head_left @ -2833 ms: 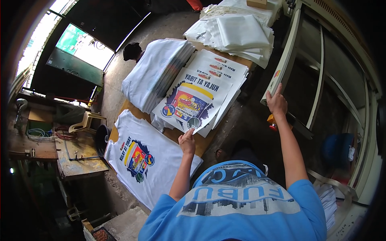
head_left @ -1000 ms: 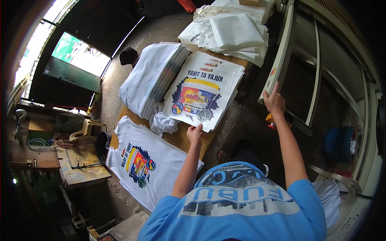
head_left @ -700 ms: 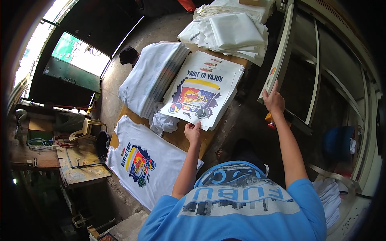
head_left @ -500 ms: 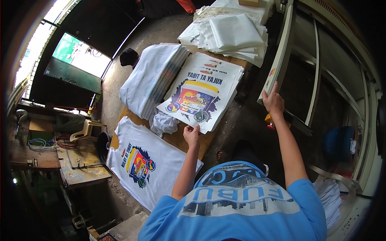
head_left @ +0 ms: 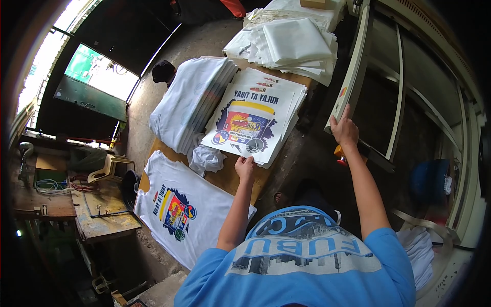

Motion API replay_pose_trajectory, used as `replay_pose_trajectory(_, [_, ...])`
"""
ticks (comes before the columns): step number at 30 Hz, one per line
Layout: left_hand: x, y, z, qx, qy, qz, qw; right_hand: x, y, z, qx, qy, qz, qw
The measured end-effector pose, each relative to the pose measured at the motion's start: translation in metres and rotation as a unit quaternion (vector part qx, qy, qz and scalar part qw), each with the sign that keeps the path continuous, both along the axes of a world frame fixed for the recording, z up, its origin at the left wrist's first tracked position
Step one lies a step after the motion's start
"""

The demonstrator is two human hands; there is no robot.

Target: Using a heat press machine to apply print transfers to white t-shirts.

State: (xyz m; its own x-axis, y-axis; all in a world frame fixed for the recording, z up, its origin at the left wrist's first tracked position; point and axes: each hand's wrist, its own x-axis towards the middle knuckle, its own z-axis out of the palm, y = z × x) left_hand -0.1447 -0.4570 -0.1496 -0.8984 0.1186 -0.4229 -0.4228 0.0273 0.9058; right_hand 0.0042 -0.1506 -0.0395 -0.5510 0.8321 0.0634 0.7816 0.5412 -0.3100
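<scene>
My left hand (head_left: 245,167) is closed in a pinch at the near edge of a printed transfer sheet (head_left: 240,108), the top one of a stack. The sheet carries a colourful paint-bucket print with mirrored lettering. My right hand (head_left: 345,133) is at the near end of a pale metal frame (head_left: 353,77) of a large machine. Its thumb and index finger lie against the frame, and its other fingers are partly hidden. Just below that hand is a red and yellow button (head_left: 341,155). A white T-shirt (head_left: 192,215) with a matching print lies flat, left of my left forearm.
Folded white shirts (head_left: 190,105) are piled left of the sheets, with a crumpled white cloth (head_left: 206,157) beside them. Blank white sheets (head_left: 296,43) lie beyond on the wooden table (head_left: 261,181). A plastic chair (head_left: 110,168) and a stained bench (head_left: 105,212) stand at left.
My left hand still pinches at the near edge while the top sheet has shifted slightly. My right hand stays at the frame. The whole view has moved a little.
</scene>
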Motion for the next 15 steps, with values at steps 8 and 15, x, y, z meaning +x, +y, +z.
replay_pose_trajectory(8, [-0.007, 0.011, 0.023, 0.146, 0.008, -0.081, 0.986, 0.002, 0.002, -0.001, 0.007, -0.004, -0.002, 1.0])
replay_pose_trajectory(15, [0.004, 0.022, 0.011, -0.253, 0.368, -0.387, 0.807, 0.003, 0.002, -0.003, 0.0, 0.0, -0.006, 1.0])
